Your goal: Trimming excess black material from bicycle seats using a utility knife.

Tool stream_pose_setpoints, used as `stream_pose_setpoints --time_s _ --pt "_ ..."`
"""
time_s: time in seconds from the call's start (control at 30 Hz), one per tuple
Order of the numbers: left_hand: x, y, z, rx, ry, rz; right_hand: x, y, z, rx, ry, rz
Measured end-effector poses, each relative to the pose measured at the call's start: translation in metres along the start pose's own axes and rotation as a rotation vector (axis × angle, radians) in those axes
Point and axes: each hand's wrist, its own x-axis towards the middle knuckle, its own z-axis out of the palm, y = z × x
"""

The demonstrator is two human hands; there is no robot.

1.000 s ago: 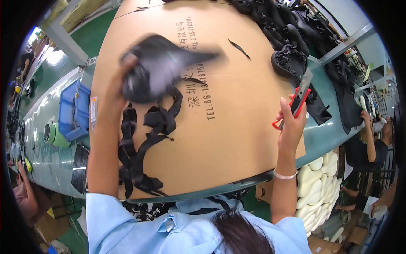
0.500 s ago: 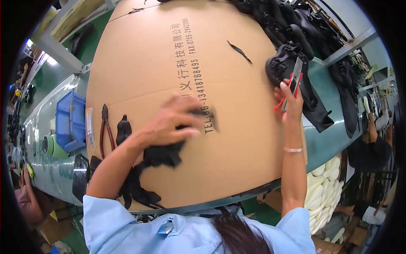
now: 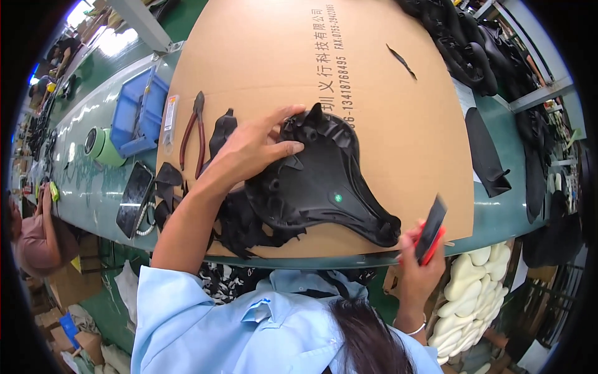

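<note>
My left hand (image 3: 258,146) grips the wide end of a black bicycle saddle (image 3: 305,187), thumb on top. It lies underside up on a cardboard sheet (image 3: 268,62), its narrow nose pointing right and towards me. Folded black material bunches along the wide end, and a small green dot shows on the shell. My right hand (image 3: 420,277) is closed round a red utility knife (image 3: 430,237), slightly blurred, with its blade upward, just right of the nose. Black offcuts (image 3: 233,221) lie under and beside my left forearm.
Red-handled pliers (image 3: 194,134) lie on the cardboard's left side. Beyond are a blue bin (image 3: 134,115), a green roll (image 3: 106,148) and a dark phone-like slab (image 3: 132,199). Black covers (image 3: 464,56) heap at the far right; cream foam pads (image 3: 470,299) stand beside the bench. A co-worker (image 3: 40,234) sits left.
The saddle has come from the far right to the middle of the cardboard, and my left hand has hold of it. My right hand has drawn nearer with the knife. The whole view has shifted.
</note>
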Motion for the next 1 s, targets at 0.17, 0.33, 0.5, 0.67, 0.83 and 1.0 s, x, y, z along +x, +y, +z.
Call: stream_pose_setpoints --time_s 0.17,0.33,0.5,0.67,0.83,1.0 --pt "-0.016 0.045 0.065 0.452 0.335 0.120 0.005 0.012 0.011 0.307 -0.089 0.362" --pt "-0.034 0.043 0.111 0.520 0.464 0.071 -0.017 0.020 0.012 0.070 -0.277 0.165" --pt "-0.041 0.034 0.093 0.096 0.442 -0.087 0.011 0.001 0.014 0.097 -0.250 0.132" --pt "-0.042 0.031 0.083 -0.143 0.400 -0.138 0.055 -0.027 0.033 -0.286 -0.520 -0.520" --pt "-0.049 0.028 0.082 -0.206 0.408 -0.126 0.065 -0.030 0.032 -0.433 -0.642 -0.516" --pt "-0.053 0.025 0.066 -0.458 0.237 -0.133 0.058 -0.022 0.016 -0.209 -0.692 -0.272"
